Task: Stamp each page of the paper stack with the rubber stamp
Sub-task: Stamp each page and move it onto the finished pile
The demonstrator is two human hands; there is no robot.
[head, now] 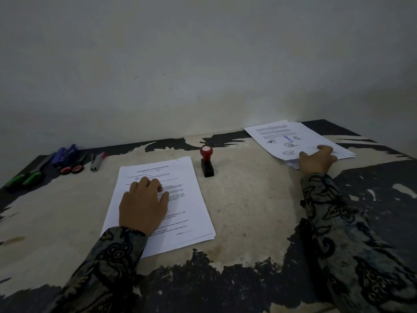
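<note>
Worn black-and-cream table [243,213], grey wall [203,53]

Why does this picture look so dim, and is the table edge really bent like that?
Head view: the light is low and flat, with a greyish cast and soft shadows. The wide lens bows the table edge and stretches the corners. The rubber stamp is fairly sharp, but the print on the paper stack under the left hand is too soft to read.

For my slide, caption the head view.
Left hand on paper stack, right hand on stamped pile, rubber stamp between.
</note>
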